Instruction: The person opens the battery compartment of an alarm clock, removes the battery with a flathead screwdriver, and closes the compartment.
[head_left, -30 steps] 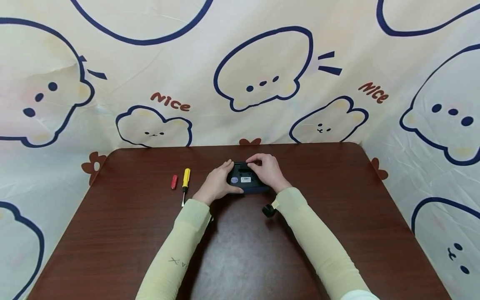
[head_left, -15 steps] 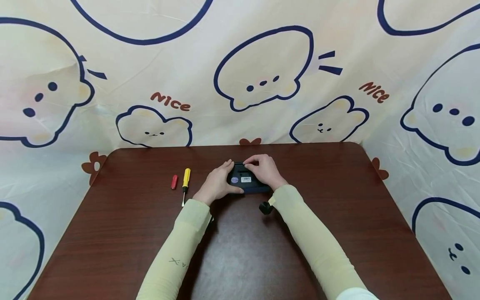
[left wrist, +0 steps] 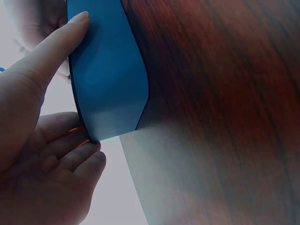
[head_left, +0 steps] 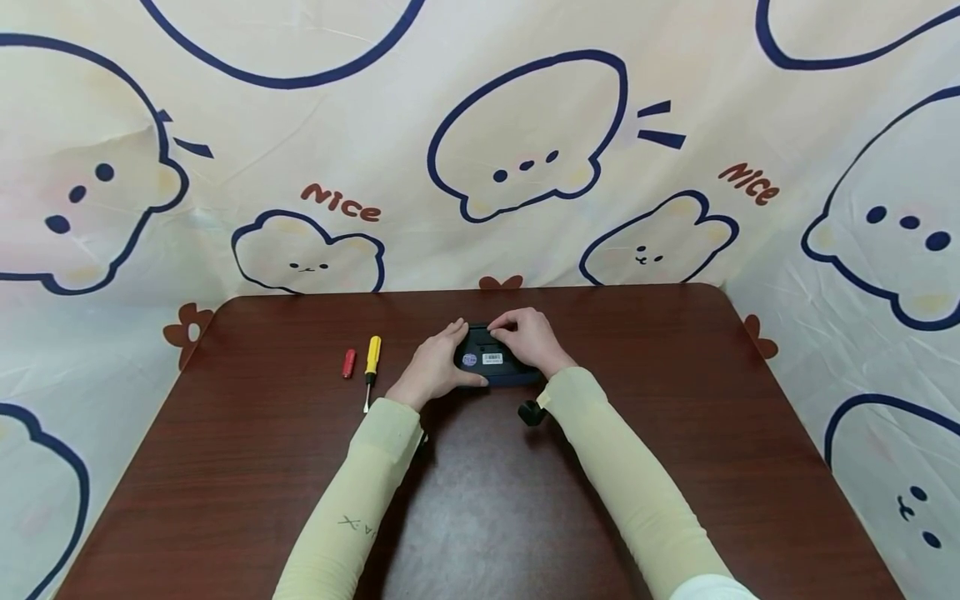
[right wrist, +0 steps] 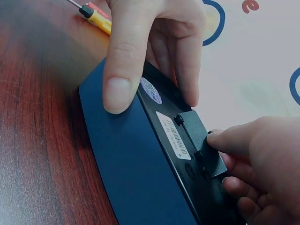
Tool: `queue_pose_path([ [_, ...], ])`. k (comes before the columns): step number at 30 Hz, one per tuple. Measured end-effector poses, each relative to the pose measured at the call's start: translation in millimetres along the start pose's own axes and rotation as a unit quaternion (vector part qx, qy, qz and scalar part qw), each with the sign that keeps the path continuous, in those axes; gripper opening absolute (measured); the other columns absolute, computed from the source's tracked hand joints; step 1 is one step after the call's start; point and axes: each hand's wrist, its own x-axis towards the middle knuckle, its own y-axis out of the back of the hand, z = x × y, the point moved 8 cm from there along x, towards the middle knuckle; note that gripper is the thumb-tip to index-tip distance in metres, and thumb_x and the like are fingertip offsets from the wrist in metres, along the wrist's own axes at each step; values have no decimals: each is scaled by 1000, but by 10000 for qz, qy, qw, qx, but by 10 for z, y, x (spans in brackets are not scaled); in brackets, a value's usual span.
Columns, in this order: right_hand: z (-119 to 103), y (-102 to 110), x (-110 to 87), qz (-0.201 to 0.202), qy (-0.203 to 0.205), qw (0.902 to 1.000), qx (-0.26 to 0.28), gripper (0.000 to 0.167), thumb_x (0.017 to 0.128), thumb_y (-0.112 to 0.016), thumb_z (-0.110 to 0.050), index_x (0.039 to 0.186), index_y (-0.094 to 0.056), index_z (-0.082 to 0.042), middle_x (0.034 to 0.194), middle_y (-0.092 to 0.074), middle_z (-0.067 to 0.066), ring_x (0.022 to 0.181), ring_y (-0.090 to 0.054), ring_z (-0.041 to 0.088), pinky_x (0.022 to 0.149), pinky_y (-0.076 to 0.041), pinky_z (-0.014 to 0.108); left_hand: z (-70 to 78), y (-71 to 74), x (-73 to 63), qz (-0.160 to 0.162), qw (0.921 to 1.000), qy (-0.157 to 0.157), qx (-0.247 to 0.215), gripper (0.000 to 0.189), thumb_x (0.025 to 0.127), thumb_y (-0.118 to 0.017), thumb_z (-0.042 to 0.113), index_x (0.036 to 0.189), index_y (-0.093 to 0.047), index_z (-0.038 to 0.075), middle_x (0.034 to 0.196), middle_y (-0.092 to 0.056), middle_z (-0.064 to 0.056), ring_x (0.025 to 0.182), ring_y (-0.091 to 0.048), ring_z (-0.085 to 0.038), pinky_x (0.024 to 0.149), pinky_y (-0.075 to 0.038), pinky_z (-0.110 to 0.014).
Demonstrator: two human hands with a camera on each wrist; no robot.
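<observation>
A boxy blue-and-black plastic device point(head_left: 480, 371) stands on the table with its black side up. That side bears a barcode label point(right wrist: 173, 135) and a round sticker point(right wrist: 151, 90). My left hand point(head_left: 432, 367) grips the device's left end, thumb on the smooth blue face point(left wrist: 110, 75) and fingers at the far side. With my right hand point(head_left: 536, 343) I pinch a small black battery cover point(right wrist: 202, 140) by its outer edge. The cover lies over the black side beside the label, apparently slightly tilted; whether it is seated in its slot I cannot tell.
Left of the hands lie a screwdriver point(head_left: 372, 358) with a yellow handle and a short red cylinder point(head_left: 348, 364), perhaps a battery. The brown wooden table point(head_left: 480, 500) ends just behind the device, against a printed cloth point(head_left: 420, 250).
My right hand has shifted slightly left, bringing the battery cover down closer to the device's black side. The left hand keeps its grip in the same place.
</observation>
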Motion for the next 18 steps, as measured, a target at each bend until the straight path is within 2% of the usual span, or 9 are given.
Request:
queue_pose_path([
  [8, 6, 10, -3, -51, -100, 9999, -78, 13, 98, -71, -19, 105, -82, -14, 112, -72, 5, 108, -61, 24, 95, -48, 42, -10, -9, 7, -17, 10000, -24, 27, 104, 80, -88, 43, 157, -34, 1, 164, -27, -16, 148, -29, -35, 116, -29, -51],
  [18, -30, 13, -1, -51, 53, 9991, -424, 14, 98, -72, -20, 106, -82, -14, 102, -66, 4, 101, -59, 24, 90, -48, 41, -4, -4, 1, -20, 10000, -57, 54, 104, 80, -88, 43, 157, -34, 0, 164, -27, -16, 148, -29, -36, 116, -29, -52],
])
